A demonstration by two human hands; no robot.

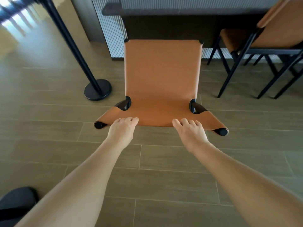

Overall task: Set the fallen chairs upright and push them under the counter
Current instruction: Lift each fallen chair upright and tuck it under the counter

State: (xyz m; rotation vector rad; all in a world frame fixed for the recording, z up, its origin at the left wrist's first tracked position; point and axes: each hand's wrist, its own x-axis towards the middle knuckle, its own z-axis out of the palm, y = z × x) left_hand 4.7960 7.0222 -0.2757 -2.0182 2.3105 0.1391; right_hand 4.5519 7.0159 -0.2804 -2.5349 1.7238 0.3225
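A tan leather chair (162, 76) with a black frame stands upright in front of me, its seat's far edge at the dark counter (164, 10). My left hand (122, 130) grips the top of the backrest left of centre, fingers curled over the leather edge. My right hand (191, 133) grips the same edge right of centre. A second tan chair (278, 30) stands upright at the right, its seat partly under the counter.
A black post on a round base (97, 89) stands on the floor just left of the chair. The counter's ribbed grey front panel (114, 38) runs behind it. A dark object (16, 200) sits at the lower left corner. Wood-look floor tiles lie around me.
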